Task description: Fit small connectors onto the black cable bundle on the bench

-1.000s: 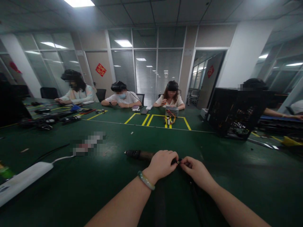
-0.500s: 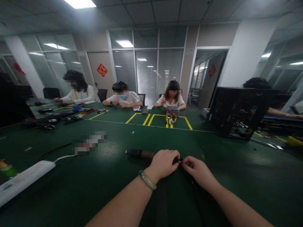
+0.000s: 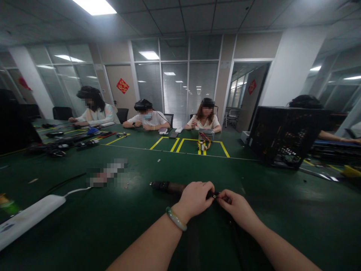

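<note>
My left hand (image 3: pixel 196 199), with a pale green bangle on the wrist, is closed around the right end of a dark cylindrical tool (image 3: pixel 166 186) that lies across the green table (image 3: pixel 113 226). Facing it from the right, my right hand (image 3: pixel 235 207) pinches a small dark connector (image 3: pixel 214 195) against the tool's end. The fingertips of both hands meet at that spot. A dark cable (image 3: pixel 234 229) runs from there back toward me under my right forearm.
A white power strip (image 3: pixel 28 218) with its cord lies at the near left. A black open computer case (image 3: pixel 284 135) stands at the right. Three people sit at the far side, one with a power supply and coloured wires (image 3: pixel 204 137); another person is behind the case.
Both hands stay joined at the tool's end. The view has tilted slightly, so the hands sit a little lower in the frame.
</note>
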Demonstrator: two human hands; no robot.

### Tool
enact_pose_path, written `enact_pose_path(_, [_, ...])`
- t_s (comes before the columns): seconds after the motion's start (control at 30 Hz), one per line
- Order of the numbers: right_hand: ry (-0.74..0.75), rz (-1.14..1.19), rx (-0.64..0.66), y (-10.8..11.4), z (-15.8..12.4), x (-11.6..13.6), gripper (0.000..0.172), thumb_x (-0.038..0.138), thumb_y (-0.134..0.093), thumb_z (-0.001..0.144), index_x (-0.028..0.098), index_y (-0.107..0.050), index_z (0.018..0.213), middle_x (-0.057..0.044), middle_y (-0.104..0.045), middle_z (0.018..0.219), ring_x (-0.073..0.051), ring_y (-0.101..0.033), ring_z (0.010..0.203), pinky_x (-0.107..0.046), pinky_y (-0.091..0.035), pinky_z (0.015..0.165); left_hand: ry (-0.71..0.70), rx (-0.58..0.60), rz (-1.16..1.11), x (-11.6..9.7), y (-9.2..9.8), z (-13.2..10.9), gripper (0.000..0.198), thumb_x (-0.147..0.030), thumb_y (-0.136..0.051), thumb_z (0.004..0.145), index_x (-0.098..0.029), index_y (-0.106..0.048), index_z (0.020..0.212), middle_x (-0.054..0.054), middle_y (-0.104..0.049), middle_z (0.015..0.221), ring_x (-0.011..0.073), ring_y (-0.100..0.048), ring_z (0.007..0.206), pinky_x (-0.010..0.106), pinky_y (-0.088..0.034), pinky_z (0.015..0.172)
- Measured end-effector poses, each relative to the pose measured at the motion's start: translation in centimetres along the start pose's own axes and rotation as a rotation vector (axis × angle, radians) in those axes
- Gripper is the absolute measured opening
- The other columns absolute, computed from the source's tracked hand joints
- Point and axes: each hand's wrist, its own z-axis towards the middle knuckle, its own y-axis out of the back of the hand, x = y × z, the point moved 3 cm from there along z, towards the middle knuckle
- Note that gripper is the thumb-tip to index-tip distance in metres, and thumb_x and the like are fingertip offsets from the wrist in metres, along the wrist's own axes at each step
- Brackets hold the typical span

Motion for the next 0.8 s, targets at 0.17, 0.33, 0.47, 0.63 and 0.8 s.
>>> enact_pose_path(0.17, [-0.006,-0.006,-0.001,0.07,-0.16,0.4,0.014,0.033,-0.055,0.088,0.023,-0.065,0.09,0.0,-0.069,0.085,-0.018,-0.064,0.076,-0.025,-0.045,0.064,-0.033,0.008,-0.013,0.04,-0.25,0.02,0.011,-0.03,-0.059,0.085,-0.023,-0.054,0.092,-0.002,-0.062,0.091,0.0185,-0.057,0.088,0.032,-0.041,0.077])
enact_pose_path(0.33, [-0.009,0.002,0.0,-0.02,-0.16,0.24,0.015,0.033,-0.055,0.088,0.023,-0.065,0.09,0.0,-0.069,0.085,-0.018,-0.064,0.076,-0.025,-0.045,0.062,-0.019,-0.012,-0.014,0.15,-0.3,0.0,0.015,-0.03,-0.059,0.085,-0.024,-0.053,0.097,-0.003,-0.062,0.092,0.018,-0.057,0.087,0.032,-0.041,0.077])
enact_pose_path(0.47, [0.011,0.022,0.002,-0.1,-0.01,0.02,0.015,0.033,-0.055,0.088,0.022,-0.064,0.09,0.0,-0.069,0.083,-0.018,-0.064,0.076,-0.025,-0.045,0.063,-0.011,-0.024,0.009,0.14,-0.37,0.01,0.018,-0.029,-0.06,0.084,-0.024,-0.052,0.1,-0.003,-0.062,0.092,0.0182,-0.058,0.087,0.033,-0.042,0.078])
enact_pose_path(0.63, [0.01,-0.011,-0.014,0.0,0.01,0.21,0.014,0.032,-0.056,0.087,0.022,-0.065,0.089,0.0,-0.069,0.082,-0.018,-0.064,0.074,-0.025,-0.044,0.063,-0.047,-0.011,-0.013,0.01,-0.27,0.03,0.008,-0.028,-0.058,0.086,-0.023,-0.055,0.092,-0.002,-0.063,0.092,0.018,-0.058,0.089,0.032,-0.041,0.08])
enact_pose_path(0.8, [0.005,-0.014,0.01,-0.17,0.25,-0.43,0.016,0.035,-0.055,0.087,0.023,-0.065,0.091,0.0,-0.069,0.084,-0.018,-0.064,0.075,-0.025,-0.045,0.064,-0.011,-0.012,-0.025,0.13,-0.19,-0.1,0.015,-0.03,-0.057,0.086,-0.023,-0.054,0.099,0.0,-0.063,0.093,0.019,-0.058,0.089,0.032,-0.041,0.079])
